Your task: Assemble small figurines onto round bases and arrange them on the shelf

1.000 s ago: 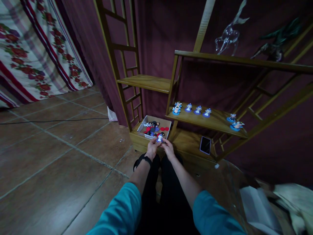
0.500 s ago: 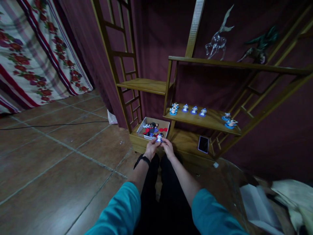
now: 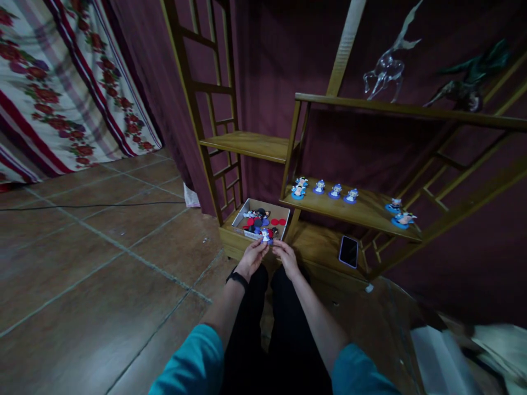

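My left hand (image 3: 253, 258) is closed on a small white-and-purple figurine (image 3: 265, 236), gripping it near its round purple base. From the other side, my right hand (image 3: 287, 258) pinches at the base's edge. Just beyond my fingers sits an open cardboard box (image 3: 281, 210) with loose figurine parts and red, purple and dark discs inside. On the shelf (image 3: 362, 213) to the right stand several figurines like the held one (image 3: 335, 191), with blue-based figurines (image 3: 298, 191) at the left end and two more (image 3: 403, 219) at the right end.
A phone (image 3: 348, 251) lies on the lower shelf. Above, a clear glass deer (image 3: 386, 71) and a dark green figure (image 3: 465, 82) stand on the top shelf. Wooden lattice (image 3: 224, 88) rises at the left. A cable (image 3: 102, 206) crosses the tiled floor.
The shelves and box appear slightly further right in view. The figurine has tilted a little between my hands and sits slightly lower; both hands stay on it.
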Motion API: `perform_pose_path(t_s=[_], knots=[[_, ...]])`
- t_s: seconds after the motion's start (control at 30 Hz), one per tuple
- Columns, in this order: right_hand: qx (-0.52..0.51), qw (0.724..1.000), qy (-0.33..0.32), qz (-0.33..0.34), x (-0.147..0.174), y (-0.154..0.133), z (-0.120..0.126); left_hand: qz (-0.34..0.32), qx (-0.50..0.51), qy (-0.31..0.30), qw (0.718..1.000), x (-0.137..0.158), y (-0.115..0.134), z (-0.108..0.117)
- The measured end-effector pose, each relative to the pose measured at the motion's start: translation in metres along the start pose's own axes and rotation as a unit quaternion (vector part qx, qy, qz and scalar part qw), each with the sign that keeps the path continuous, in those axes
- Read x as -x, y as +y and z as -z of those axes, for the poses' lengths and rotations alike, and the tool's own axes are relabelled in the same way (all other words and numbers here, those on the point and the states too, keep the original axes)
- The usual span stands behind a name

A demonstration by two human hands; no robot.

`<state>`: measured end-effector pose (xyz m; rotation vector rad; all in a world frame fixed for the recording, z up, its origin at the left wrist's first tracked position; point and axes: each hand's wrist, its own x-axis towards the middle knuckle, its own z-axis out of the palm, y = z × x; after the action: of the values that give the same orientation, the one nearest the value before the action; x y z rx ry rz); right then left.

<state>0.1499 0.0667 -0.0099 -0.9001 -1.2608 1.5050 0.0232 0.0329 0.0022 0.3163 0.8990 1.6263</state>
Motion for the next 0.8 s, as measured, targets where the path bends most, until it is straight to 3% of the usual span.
perform_pose_path(t_s=[0.37, 0.67, 0.8], knots=[[0.012, 0.999, -0.052, 0.007, 0.011, 0.000, 0.003, 0.026, 0.099, -0.065, 0.993, 0.004, 0.017, 0.014], [-0.002, 1.000, 0.006, 0.017, 0.000, 0.004, -0.001, -0.068, 0.048, 0.033, 0.996, -0.007, -0.003, 0.000], [0.014, 0.999, 0.027, 0.024, -0.010, 0.008, 0.000, -0.126, -0.025, 0.072, 0.989, -0.009, -0.012, -0.007]])
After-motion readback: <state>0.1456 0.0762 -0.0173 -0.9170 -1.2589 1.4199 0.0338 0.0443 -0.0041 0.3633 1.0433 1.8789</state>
